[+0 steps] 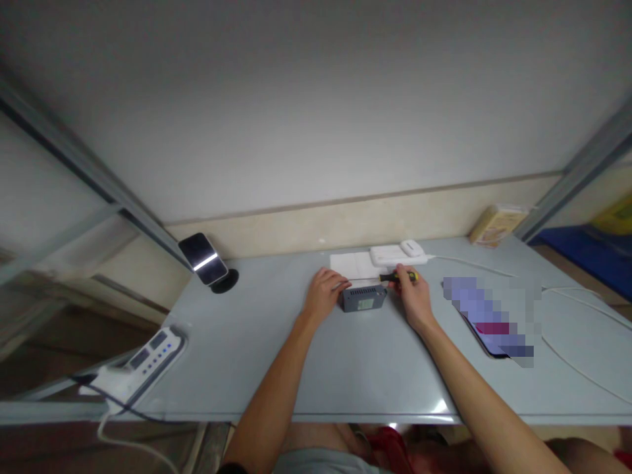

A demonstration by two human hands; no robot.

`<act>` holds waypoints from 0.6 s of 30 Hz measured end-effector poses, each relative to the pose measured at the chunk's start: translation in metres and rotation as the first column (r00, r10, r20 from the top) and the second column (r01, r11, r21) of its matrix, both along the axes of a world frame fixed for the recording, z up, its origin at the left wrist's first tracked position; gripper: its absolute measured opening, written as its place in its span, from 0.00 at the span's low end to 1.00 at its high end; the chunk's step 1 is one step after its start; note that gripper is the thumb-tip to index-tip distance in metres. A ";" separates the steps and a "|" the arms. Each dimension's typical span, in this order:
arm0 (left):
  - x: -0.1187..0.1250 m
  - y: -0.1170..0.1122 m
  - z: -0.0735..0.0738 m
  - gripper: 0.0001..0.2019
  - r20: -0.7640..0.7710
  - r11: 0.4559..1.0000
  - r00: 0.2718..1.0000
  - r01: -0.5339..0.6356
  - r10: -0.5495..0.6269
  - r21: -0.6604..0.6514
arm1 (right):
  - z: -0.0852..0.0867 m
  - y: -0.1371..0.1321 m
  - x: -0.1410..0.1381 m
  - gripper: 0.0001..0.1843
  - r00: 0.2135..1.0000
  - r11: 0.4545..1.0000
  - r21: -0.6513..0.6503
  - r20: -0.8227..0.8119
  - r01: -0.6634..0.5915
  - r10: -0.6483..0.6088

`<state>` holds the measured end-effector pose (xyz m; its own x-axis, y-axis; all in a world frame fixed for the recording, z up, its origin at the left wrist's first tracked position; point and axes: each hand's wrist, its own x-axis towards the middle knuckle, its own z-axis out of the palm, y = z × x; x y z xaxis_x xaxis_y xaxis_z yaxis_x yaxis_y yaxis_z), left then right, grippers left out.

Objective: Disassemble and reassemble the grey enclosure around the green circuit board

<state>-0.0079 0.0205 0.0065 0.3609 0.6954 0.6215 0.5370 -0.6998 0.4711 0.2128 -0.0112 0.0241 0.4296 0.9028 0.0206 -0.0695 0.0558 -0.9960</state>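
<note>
A small grey box-shaped device lies on the pale grey table, its labelled side toward me. My left hand is curled against the box's left end, holding it still. My right hand is closed on a screwdriver with a black and yellow handle, and the tool points left at the box's upper right corner. A white sheet of paper lies just behind the box.
A white flat device with a white cable sits behind the screwdriver. A phone on a round stand is at the back left, a power strip at the front left edge, a tablet to the right, a yellowish packet at the back right.
</note>
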 end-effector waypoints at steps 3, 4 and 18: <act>0.001 0.000 0.000 0.13 -0.003 1.000 1.000 0.000 0.000 0.013 | 0.000 -0.001 0.000 0.31 1.000 1.000 -0.007 -0.023 -0.008 0.008; 0.001 0.000 -0.001 0.14 0.000 1.000 1.000 0.000 0.000 0.015 | 0.001 -0.002 0.000 0.31 1.000 1.000 -0.007 -0.026 -0.010 0.010; 0.000 -0.003 0.003 0.13 -0.044 1.000 0.999 0.019 -0.020 -0.021 | 0.003 0.000 -0.002 0.31 0.999 0.999 -0.028 -0.039 -0.032 0.031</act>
